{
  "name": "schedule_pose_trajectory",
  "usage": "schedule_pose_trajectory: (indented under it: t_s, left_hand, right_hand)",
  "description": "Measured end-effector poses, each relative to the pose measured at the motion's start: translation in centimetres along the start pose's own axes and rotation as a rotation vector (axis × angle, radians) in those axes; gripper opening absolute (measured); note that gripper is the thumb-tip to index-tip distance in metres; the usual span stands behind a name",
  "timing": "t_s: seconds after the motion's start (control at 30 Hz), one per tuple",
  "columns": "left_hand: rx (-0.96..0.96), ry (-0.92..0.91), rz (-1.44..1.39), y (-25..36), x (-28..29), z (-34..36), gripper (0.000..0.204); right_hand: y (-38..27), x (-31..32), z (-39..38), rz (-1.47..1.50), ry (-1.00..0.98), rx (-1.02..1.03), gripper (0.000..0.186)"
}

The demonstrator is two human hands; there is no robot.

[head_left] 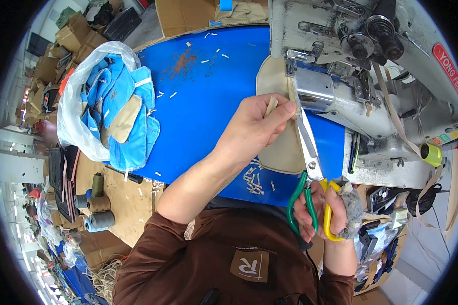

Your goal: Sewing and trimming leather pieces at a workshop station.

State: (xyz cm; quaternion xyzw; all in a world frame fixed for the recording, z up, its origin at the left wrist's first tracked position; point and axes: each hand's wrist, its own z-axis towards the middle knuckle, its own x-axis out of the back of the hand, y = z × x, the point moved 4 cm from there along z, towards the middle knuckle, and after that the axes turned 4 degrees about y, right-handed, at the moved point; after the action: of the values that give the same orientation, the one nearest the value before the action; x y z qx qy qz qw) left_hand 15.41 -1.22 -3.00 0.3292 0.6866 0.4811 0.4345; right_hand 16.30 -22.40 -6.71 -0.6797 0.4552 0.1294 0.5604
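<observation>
My left hand (259, 122) pinches a narrow beige binding strip (293, 97) at the edge of a beige fabric panel (280, 145), which lies under the sewing machine (315, 89). My right hand (328, 213) holds large scissors (310, 157) with one green and one yellow handle, their blades pointing up beside the strip, close to my left fingertips. A grey, worn wrapping (351, 208) is at my right fingers. Small cut strip pieces (254, 180) lie on the blue tabletop (208, 91) below the panel.
A white plastic bag (71, 117) of blue and beige fabric pieces sits at the table's left. Thread cones (99, 221) stand on a plywood surface (124, 198) at lower left. Cardboard boxes (71, 35) are piled beyond. A yellow cup-shaped object (431, 155) is by the machine.
</observation>
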Motion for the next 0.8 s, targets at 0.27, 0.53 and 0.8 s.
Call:
schedule_pose_trajectory:
  t_s: [0.27, 0.53, 0.8]
  left_hand:
    - [-0.092, 0.022, 0.113, -0.6, 0.2, 0.1, 0.019]
    - [-0.103, -0.012, 0.181, 0.0, 0.2, 0.2, 0.02]
    - [-0.315, 0.177, 0.552, 2.1, 0.8, -0.5, 0.021]
  right_hand:
    - [0.3, -2.8, 1.5, 0.333, -0.058, -0.045, 0.067]
    - [0.2, -3.2, 2.2, 0.48, -0.093, -0.012, 0.072]
    - [-2.6, -1.6, -0.9, 0.113, 0.084, 0.287, 0.068]
